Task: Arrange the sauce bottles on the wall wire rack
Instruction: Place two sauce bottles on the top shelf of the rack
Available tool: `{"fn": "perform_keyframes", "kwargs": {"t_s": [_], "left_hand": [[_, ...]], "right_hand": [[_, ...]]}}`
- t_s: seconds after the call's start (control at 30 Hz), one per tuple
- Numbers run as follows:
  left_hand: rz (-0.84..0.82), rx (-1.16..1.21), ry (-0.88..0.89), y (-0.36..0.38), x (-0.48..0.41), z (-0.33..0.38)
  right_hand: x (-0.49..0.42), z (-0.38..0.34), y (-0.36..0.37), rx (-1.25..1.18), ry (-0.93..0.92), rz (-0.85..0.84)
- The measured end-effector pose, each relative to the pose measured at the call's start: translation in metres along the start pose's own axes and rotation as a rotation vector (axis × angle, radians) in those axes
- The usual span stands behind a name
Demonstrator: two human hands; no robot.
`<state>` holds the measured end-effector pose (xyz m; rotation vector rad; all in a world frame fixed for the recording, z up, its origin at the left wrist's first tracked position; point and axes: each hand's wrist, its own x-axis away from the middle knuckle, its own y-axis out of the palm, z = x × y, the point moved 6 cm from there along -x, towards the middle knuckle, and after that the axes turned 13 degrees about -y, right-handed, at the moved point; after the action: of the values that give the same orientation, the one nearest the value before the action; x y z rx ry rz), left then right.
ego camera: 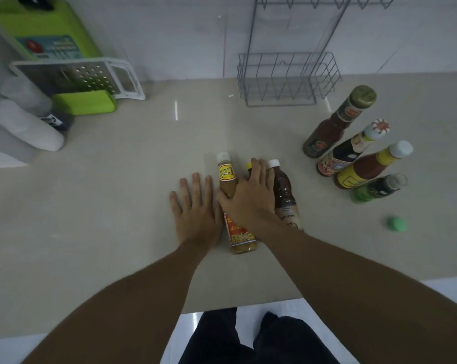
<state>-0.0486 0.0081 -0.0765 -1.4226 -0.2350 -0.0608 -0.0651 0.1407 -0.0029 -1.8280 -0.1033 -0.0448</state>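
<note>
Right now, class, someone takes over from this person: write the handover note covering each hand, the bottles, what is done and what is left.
Left hand: flat and open on the counter.
Right hand: lying over three bottles at the counter's middle, not yet lifting.
Four more bottles stand at the right; a green cap lies loose nearby.
Wire rack: no bottles in it.
Left: all seven bottles.

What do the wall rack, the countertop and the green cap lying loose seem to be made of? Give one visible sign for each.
Wall rack: thin metal wire, probably with a pale grey coating; see-through grid of rods.
Countertop: polished stone or laminate, beige; glossy light streaks.
Green cap: likely plastic; uniform matte colour.
</note>
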Motion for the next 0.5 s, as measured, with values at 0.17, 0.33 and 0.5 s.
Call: {"fn": "perform_keyframes", "kwargs": {"t_s": [0.17, 0.33, 0.5], "left_hand": [[-0.04, -0.018, -0.01, -0.001, 0.001, -0.001], [-0.12, -0.034, -0.001, -0.004, 0.002, 0.0], [-0.197, -0.035, -0.035, -0.016, -0.001, 0.005]], "right_hand": [[0.003, 0.003, 0.0, -0.084, -0.003, -0.006], [0.009, 0.002, -0.016, -0.219, -0.038, 0.075], [0.014, -0.008, -0.036, -0.196, -0.056, 0.222]]}}
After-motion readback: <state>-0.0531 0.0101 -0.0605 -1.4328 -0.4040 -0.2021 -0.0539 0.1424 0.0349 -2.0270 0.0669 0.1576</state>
